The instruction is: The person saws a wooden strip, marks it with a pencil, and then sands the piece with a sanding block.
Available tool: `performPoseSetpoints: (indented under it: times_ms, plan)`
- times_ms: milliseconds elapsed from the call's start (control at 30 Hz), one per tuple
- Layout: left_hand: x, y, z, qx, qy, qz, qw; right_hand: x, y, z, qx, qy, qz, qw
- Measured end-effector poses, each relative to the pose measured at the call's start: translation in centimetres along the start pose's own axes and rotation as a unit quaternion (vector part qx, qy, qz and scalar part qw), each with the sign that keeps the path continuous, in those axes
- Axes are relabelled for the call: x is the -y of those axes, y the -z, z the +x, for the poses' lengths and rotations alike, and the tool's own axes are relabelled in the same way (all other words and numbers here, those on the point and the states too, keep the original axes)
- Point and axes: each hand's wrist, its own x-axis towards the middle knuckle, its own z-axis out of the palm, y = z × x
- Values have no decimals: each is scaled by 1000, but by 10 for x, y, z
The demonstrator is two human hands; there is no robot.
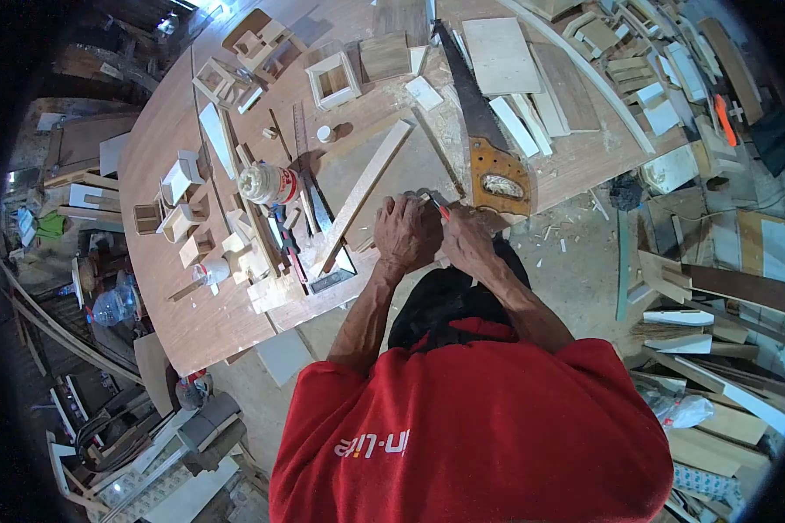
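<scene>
My left hand point(406, 234) is at the near edge of the work table, its fingers curled down over a flat board point(414, 157). What lies under those fingers is hidden. Close beside it, my right hand point(469, 248) is closed around a slim red-tipped tool point(443, 211), too small to name for certain. A narrow wooden strip point(366, 196) lies slantwise across the board, left of my left hand. The handsaw point(488, 161), with its wooden handle toward me, rests to the right of my right hand.
Left of the board stand a glue jar point(270, 185), a metal square point(331, 281) and small wooden frames point(183, 179). Thin panels point(501, 57) lie at the back. Wood offcuts point(663, 96) are heaped at the right, and more lumber point(706, 349) leans on the floor.
</scene>
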Motion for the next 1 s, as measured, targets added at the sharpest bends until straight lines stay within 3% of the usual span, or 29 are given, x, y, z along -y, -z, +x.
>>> performPoseSetpoints:
  times_ms: [167, 233, 267, 300, 367, 400, 433, 500, 533, 633, 767, 833, 867, 900, 967, 1000]
  plan:
    - [3, -4, 4, -4, 19, 3, 1000, 0, 18, -27, -80, 64, -7, 995]
    - [7, -3, 6, -16, 36, -10, 999, 7, 32, -21, 42, -81, -38, 995]
    - [9, -3, 10, -30, 54, -27, 998, 5, 27, -19, -20, -103, -10, 994]
    - [11, -1, 13, -33, 53, -25, 998, 9, 33, -14, -22, -101, -9, 995]
    - [15, 2, 15, 15, 143, -208, 967, 14, 46, -3, -19, -102, 169, 980]
    - [0, 25, 23, 86, 212, -269, 935, 16, 43, 4, -25, -151, 213, 965]
    - [0, 25, 23, 84, 210, -269, 936, 16, 45, 9, -27, -149, 212, 965]
    - [-1, 22, 23, 72, 235, -429, 869, 30, 54, 20, 6, -217, 371, 903]
    - [-10, 29, 25, 70, 234, -429, 870, 39, 59, 26, 21, -228, 422, 877]
    - [-24, 40, 26, 71, 226, -453, 859, 46, 55, 42, 23, -139, 395, 908]
    - [-26, 49, 15, 136, 256, -437, 852, 28, 34, 57, 18, -172, 367, 914]
    - [-23, 48, 2, 156, 273, -504, 804, 21, 28, 65, 27, -188, 342, 920]
    - [-22, 50, -2, 165, 268, -503, 805, 17, 25, 70, 34, -209, 317, 925]
    - [-21, 49, -7, 164, 264, -504, 806, 11, 20, 76, 31, -206, 315, 926]
    - [-17, 45, -14, 74, 308, -534, 784, 8, 8, 91, -10, -143, 235, 962]
    - [-8, 42, -18, 57, 311, -541, 779, 38, 31, 91, 10, -182, 181, 966]
